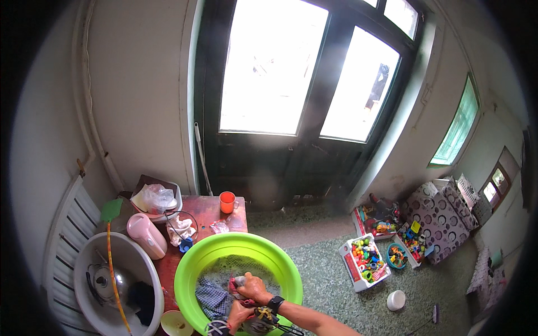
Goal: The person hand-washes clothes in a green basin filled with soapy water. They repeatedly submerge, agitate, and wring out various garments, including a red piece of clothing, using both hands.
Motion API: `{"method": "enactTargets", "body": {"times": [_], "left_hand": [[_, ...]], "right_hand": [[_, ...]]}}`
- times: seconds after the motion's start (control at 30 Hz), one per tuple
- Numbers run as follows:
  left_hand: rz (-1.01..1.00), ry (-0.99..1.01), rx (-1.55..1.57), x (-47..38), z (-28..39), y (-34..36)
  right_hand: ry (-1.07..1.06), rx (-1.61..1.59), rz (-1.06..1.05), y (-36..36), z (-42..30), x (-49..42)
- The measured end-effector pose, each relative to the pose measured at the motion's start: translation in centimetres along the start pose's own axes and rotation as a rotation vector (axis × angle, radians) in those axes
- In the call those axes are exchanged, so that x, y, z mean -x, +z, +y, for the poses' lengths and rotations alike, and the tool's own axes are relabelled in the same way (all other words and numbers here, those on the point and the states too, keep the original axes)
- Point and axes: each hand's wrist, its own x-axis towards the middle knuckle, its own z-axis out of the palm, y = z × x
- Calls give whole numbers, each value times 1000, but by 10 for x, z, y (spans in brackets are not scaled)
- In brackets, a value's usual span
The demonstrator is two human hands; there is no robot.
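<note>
A bright green plastic basin (185, 269) holds sudsy water (256, 269) and wet laundry. Over it, my right hand (254, 289), with a black band at the wrist, is closed around a red and grey cloth (233, 286). Just below, my left hand (240, 314) grips the same cloth, its wrist wrapped in a dark strap with pale laces. A blue checked garment (213, 298) lies half in the foam to the left of my hands. Some dark and yellow fabric or cord (265, 314) shows by my wrists; I cannot tell which.
A red table (210, 206) carries an orange mug (227, 202), a pink electric kettle (147, 237) and a crumpled cloth (181, 230). At left stands a grey tub (86, 269) with a fly swatter (111, 214) across it. A toy crate (365, 262) and white container (396, 300) sit on the floor.
</note>
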Motion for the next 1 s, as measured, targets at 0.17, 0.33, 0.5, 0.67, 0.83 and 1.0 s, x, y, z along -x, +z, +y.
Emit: {"method": "enactTargets", "body": {"times": [0.17, 0.33, 0.5, 0.67, 0.83, 1.0], "left_hand": [[-97, -116, 199, 2, 9, -25], [24, -53, 192, 5, 23, -24], [-99, -66, 318, 19, 31, -27], [-23, -110, 567, 30, 41, -29], [7, -34, 855, 30, 48, -10], [67, -187, 1078, 17, 0, -42]], "right_hand": [[34, -117, -72, -14, -21, 8], [66, -136, -123, -20, -33, 11], [-268, -852, -345, 14, 46, -26], [-105, -1650, -931, -27, 23, -3], [313, -2118, -789, 36, 30, 11], [21, -1885, -610, 31, 18, -6]]}}
